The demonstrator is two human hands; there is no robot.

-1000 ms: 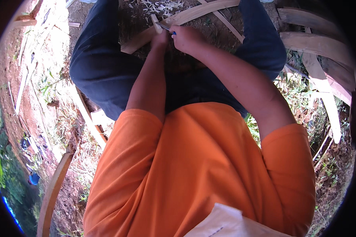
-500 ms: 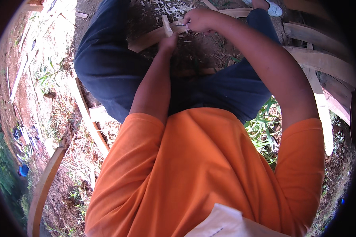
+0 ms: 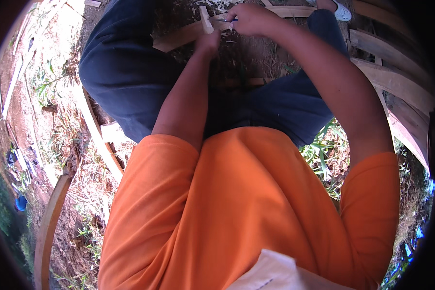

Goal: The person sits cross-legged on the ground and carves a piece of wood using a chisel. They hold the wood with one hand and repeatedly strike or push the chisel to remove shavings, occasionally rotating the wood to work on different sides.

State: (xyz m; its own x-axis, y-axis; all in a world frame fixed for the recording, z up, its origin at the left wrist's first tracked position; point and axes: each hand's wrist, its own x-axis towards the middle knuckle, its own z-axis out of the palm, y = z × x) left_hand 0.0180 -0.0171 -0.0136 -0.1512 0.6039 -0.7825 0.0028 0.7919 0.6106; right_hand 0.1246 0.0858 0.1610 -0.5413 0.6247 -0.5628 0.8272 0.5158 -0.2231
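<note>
My left hand (image 3: pixel 208 44) is closed round the lower end of a short, pale wooden stick (image 3: pixel 206 19), which stands up above the fingers. Just right of it, my right hand (image 3: pixel 251 20) grips a slim tool (image 3: pixel 226 21). Its thin tip points left toward the stick; fingers hide most of it, so I cannot tell its exact kind. Behind and beneath the stick, a flat wooden board (image 3: pixel 179 37) slants across the ground between my legs. Pale wood shavings (image 3: pixel 218 6) lie scattered beyond my hands.
Several curved-looking planks (image 3: pixel 396 79) are at the right, beside my leg. Another narrow plank (image 3: pixel 101 133) lies left of my knee, and a longer one (image 3: pixel 50 227) at the lower left. Near the top right is a light shoe (image 3: pixel 342 11) on a foot.
The whole view has shifted, so hands, stick and board sit higher in it. My right hand is slightly farther from the stick, and more of the tool shows. Both grips stay the same.
</note>
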